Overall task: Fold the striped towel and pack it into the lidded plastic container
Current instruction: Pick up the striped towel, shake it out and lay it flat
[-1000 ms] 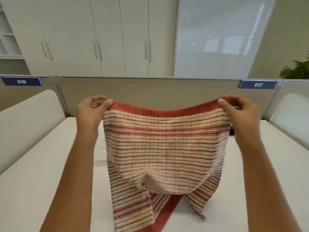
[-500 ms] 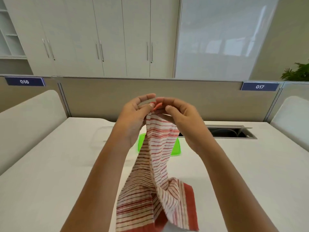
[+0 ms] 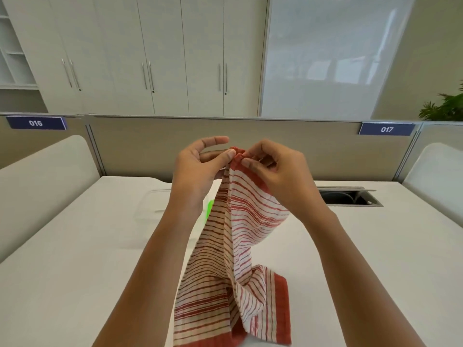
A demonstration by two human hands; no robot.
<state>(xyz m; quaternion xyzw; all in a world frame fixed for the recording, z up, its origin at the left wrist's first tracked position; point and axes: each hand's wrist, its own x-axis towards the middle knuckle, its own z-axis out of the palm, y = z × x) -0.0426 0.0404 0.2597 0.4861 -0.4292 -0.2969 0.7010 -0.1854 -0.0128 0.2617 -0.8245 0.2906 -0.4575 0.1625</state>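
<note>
The red-and-cream striped towel [image 3: 233, 259] hangs doubled lengthwise above the white table [image 3: 75, 271], its lower end crumpled on the tabletop. My left hand [image 3: 198, 169] and my right hand [image 3: 273, 169] meet at the towel's top corners, each pinching the red hem between thumb and fingers. Behind my left forearm a clear plastic container [image 3: 152, 204] stands on the table. A sliver of its green lid [image 3: 209, 211] shows beside the towel; the rest of the lid is hidden.
A low beige partition [image 3: 150, 146] with number plates 016 and 017 closes the far side of the table. An open cable tray [image 3: 350, 197] is sunk into the tabletop at the right. White curved dividers [image 3: 37, 181] flank both sides.
My hands, held wide apart with the towel spread flat a second ago, have come together, folding the towel in half lengthwise. Its right half has since billowed out slightly.
</note>
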